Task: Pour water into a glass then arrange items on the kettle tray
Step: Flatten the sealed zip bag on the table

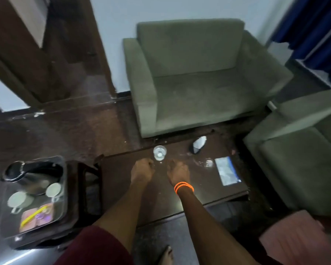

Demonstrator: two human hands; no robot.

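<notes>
A clear glass (pixel 159 153) stands near the far edge of the dark low table (pixel 199 190). My left hand (pixel 142 170) and my right hand (pixel 178 173) rest on the table just in front of it, one on each side, fingers curled, holding nothing. Orange bands circle my right wrist. To the left, a tray (pixel 64 188) on a small stand carries a steel kettle (pixel 30 177) with a black lid, two white cups (pixel 54 189) (pixel 17 200) and coloured sachets (pixel 37 217).
A black and white object (pixel 198 144), a small round item (pixel 208 162) and a blue-edged card (pixel 226 171) lie on the table's right part. Green armchairs (pixel 195 79) stand behind and to the right. A pink cloth (pixel 296 240) lies at lower right.
</notes>
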